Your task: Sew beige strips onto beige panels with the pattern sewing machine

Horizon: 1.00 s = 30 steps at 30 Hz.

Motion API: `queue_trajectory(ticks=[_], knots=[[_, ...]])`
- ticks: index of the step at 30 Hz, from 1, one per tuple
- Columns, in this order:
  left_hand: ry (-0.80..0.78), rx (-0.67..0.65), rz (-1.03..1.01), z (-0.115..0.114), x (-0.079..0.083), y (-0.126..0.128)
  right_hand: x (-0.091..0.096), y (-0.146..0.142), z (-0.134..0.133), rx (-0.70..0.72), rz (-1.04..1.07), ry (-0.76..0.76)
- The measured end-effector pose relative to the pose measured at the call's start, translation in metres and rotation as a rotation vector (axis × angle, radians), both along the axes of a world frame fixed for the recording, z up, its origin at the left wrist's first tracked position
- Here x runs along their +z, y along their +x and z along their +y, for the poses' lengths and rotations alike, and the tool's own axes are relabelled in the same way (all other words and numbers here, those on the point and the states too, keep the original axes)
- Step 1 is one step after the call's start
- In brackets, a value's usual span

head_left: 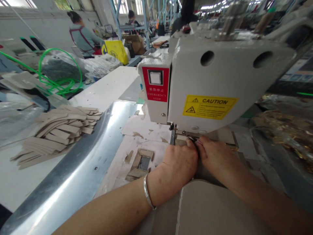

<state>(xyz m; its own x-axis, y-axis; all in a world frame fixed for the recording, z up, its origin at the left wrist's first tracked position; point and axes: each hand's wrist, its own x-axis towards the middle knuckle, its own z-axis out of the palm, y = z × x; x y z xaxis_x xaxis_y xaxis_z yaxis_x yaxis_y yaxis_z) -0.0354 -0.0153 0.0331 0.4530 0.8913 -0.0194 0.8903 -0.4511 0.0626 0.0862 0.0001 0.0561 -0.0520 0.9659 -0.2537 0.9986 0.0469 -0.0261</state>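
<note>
My left hand (181, 160), with a silver bangle (146, 192) on its wrist, is closed, its curled fingers beneath the head of the sewing machine (207, 75). My right hand (217, 155) meets it there, fingers pinched together around something small and dark with a bit of pink; its kind is not clear. Both hands rest over a beige leather-like panel (215, 209), which spreads toward me and has a pale edge seam. Just past my fingertips lies a light strip (182, 137) by the metal guide (172, 137). My hands hide most of the contact.
Beige strips (58, 130) are heaped left of the curved metal plate (95, 156). Gold-coloured pieces in plastic (286, 133) lie at right. A red emergency stop panel (156, 85) faces me. Green tubing (61, 85) coils at far left; other people work behind.
</note>
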Motion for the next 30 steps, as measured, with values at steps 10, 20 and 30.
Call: queue_trajectory(ticks=[10, 20, 30], knots=[[0.008, -0.044, -0.021, 0.002, 0.004, -0.001, -0.005, -0.002, -0.010, -0.037, -0.056, 0.063], [0.064, -0.061, -0.019, 0.001, -0.004, -0.002, -0.014, 0.011, 0.000, -0.006, 0.111, 0.085], [0.043, -0.056, -0.012, 0.002, -0.001, -0.001, -0.009, 0.010, 0.008, 0.003, 0.114, 0.036]])
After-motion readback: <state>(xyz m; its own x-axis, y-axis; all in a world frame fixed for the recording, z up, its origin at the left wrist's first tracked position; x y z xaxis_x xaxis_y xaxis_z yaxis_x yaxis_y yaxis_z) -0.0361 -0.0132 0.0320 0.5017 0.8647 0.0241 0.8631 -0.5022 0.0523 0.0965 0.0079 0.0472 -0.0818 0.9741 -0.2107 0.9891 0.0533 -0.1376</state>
